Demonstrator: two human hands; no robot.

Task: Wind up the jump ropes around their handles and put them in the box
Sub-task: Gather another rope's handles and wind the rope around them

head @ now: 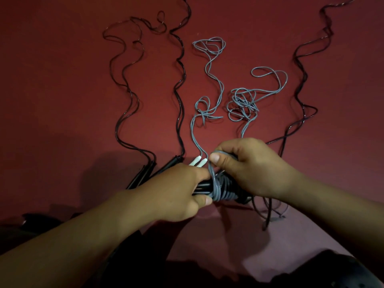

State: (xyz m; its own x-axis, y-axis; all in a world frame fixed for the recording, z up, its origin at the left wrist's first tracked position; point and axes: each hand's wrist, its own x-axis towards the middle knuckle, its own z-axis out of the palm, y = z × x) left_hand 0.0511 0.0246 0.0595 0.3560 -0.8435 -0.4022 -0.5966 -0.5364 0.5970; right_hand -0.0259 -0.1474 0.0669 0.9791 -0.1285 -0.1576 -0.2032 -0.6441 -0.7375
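Dark red floor [62,90] bearing several loose jump ropes. At ten o'clock, a black rope [124,80] snakes down to paired black handles [143,173] at nine o'clock. Just right of it, a second black rope [180,80] ends in a black handle [168,164]. At twelve o'clock, a grey rope [209,65] runs to two white handles [198,162] near centre. At one o'clock lies a tangled grey rope [242,104]; at two o'clock, a third black rope [301,90].
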